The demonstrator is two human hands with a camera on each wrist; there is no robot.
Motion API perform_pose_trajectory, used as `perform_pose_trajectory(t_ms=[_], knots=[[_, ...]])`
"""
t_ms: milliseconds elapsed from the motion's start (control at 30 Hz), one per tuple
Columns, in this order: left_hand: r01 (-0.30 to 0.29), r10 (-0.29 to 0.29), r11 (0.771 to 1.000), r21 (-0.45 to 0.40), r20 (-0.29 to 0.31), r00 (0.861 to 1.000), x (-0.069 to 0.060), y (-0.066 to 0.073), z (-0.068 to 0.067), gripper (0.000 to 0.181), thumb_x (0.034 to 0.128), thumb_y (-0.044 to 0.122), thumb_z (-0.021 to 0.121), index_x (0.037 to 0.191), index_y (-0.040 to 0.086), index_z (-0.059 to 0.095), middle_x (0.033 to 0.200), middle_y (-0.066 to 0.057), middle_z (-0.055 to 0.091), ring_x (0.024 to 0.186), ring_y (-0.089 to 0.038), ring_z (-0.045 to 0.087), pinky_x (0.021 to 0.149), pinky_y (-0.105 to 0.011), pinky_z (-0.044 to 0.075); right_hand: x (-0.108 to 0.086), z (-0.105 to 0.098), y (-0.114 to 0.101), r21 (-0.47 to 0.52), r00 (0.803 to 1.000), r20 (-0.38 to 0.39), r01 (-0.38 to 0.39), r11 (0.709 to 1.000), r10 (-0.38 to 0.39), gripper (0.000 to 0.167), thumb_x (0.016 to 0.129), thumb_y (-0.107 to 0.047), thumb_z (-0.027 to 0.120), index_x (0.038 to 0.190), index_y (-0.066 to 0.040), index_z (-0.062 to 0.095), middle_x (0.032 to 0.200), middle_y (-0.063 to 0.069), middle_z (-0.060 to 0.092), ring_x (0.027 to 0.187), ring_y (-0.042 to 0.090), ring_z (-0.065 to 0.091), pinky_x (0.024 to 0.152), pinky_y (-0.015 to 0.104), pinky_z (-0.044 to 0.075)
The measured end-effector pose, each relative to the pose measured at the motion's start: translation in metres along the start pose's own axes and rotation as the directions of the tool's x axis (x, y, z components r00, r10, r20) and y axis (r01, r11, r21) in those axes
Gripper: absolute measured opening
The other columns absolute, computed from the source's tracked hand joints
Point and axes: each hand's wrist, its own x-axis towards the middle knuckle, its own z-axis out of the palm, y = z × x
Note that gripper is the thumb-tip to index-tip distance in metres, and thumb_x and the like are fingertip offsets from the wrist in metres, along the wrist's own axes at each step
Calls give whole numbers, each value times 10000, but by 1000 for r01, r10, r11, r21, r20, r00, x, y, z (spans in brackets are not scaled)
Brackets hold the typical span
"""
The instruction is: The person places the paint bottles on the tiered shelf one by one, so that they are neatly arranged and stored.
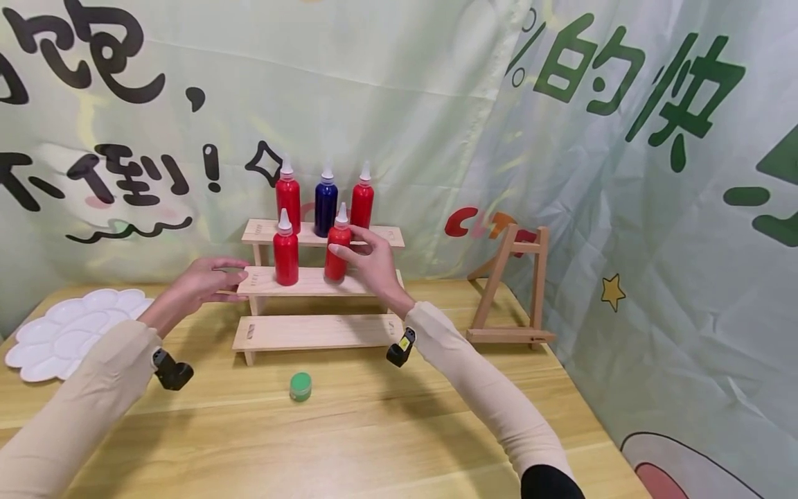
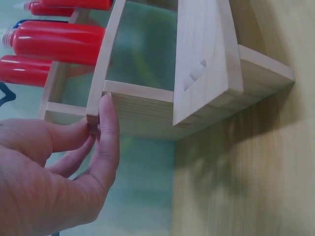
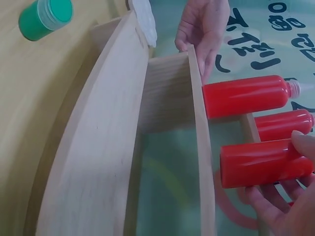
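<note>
A wooden three-tier rack stands on the table. My left hand pinches the left end of its middle shelf between thumb and fingers. My right hand grips a red squeeze bottle with a white pointed cap, upright over the middle shelf; in the right wrist view a small gap shows between its base and the board. Another red bottle stands on that shelf to the left. On the top shelf are a red bottle, a dark blue bottle and a further red bottle.
A small green-lidded jar sits in front of the rack. The white flower-shaped palette lies at the table's left, and a small wooden easel stands at the right. Behind hangs a printed cloth.
</note>
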Motion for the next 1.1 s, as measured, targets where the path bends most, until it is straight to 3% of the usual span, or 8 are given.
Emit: perform_pose_trajectory(t_ms=[200,433,833,967,1100], knots=[[-8,7,1000,-5,-10,1000,1,0,1,587,1090,87,534,1573,-129,281,1159,-67,616,853,-41,684,919,-322,652,1,6,2,20,1000,9,-21,1000,20,536,931,-152,817,1436,-97,646,1298,154,702,1163,312,690,996,353,624],[-20,20,999,-40,-15,1000,1,-5,2,578,1092,80,521,1571,-136,278,1067,-1,634,850,-41,684,907,-311,654,0,10,9,4,999,52,-3,1000,3,539,935,-204,819,1438,-116,645,1290,121,716,1149,265,692,989,334,626],[-54,54,999,0,-49,997,0,-7,7,573,1108,132,506,1573,-129,297,1253,-166,591,859,-20,680,929,-324,648,-1,10,10,-59,995,91,43,997,-38,546,945,-215,810,1446,-102,624,1284,123,709,1165,279,687,999,339,622],[-68,69,998,10,-60,996,1,-7,8,573,1110,152,506,1567,-132,309,1308,-211,568,859,-10,677,920,-318,650,0,9,10,-125,992,120,41,991,-26,548,942,-222,813,1441,-104,621,1262,115,712,1128,266,694,987,327,624],[-80,80,997,-6,-43,996,5,-7,6,579,1109,133,507,1566,-148,288,1261,-166,595,862,-13,672,904,-300,653,1,4,11,-217,987,162,46,975,-10,514,934,-180,818,1404,-86,632,1223,120,723,1064,261,716,962,313,630]])
